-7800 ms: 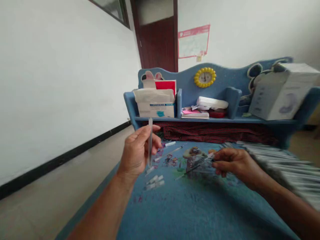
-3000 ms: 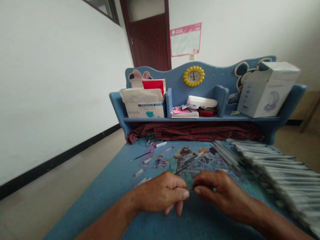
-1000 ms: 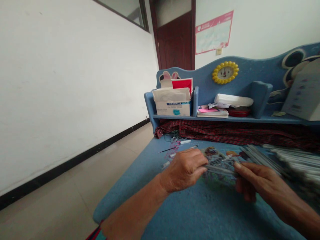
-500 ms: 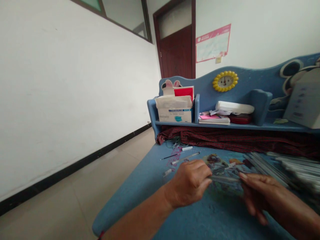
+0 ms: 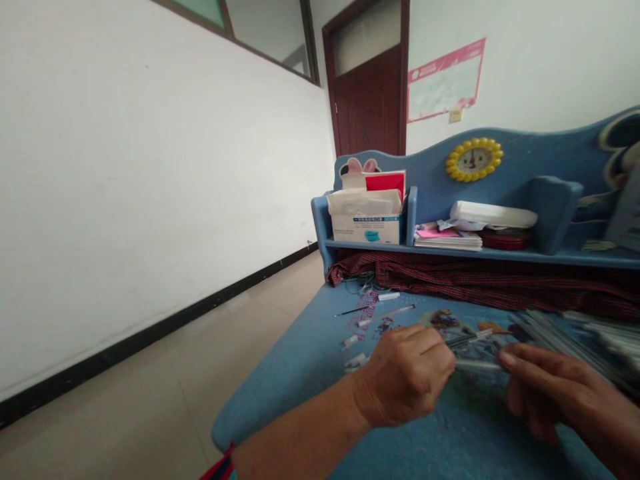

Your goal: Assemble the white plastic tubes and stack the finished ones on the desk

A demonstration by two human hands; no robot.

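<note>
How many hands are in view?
2: the left hand, closed around one end of the clear tube, and the right hand at its other end. No others show.

No text reads clearly: the print on the white box [image 5: 366,227] and the pink-bordered poster [image 5: 444,87] is too blurred.

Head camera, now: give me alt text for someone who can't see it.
A bare left hand and bare right hand hold a thin translucent tube between them over a blue desk. Behind them, a blue shelf unit holds a white cardboard box.
</note>
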